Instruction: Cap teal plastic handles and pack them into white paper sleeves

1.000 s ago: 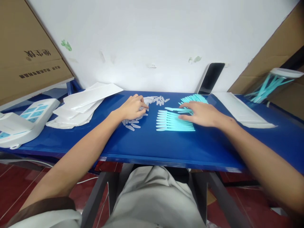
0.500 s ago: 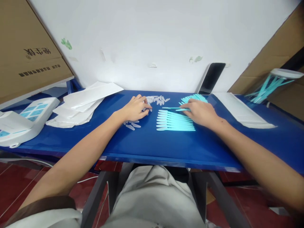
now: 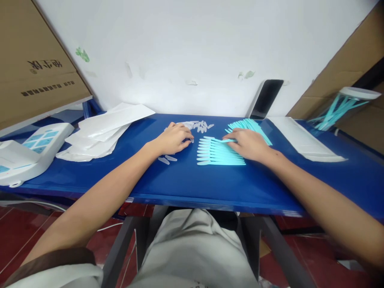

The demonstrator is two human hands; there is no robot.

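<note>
A row of turquoise plastic sticks (image 3: 220,153) lies side by side on the blue table (image 3: 192,184). My right hand (image 3: 249,144) rests on the row's right end, its fingers pinched on one turquoise stick (image 3: 220,140) at the top of the row. A loose heap of the same sticks (image 3: 250,125) lies just behind that hand. My left hand (image 3: 174,139) sits curled on a scatter of small clear plastic caps (image 3: 198,126); whether it holds one is hidden. Two caps (image 3: 167,159) lie near its wrist.
White paper sleeves (image 3: 102,128) are piled at the left, beside a white device with blue buttons (image 3: 28,150). A white flat stack (image 3: 303,138) lies on the right, a dark phone (image 3: 265,98) leans on the wall, and cardboard boxes (image 3: 36,60) flank both sides. A container of turquoise sticks (image 3: 342,106) stands far right.
My right hand drew a turquoise stick from the heap and brought it left onto the top of the row. My left hand slid slightly right over the clear caps.
</note>
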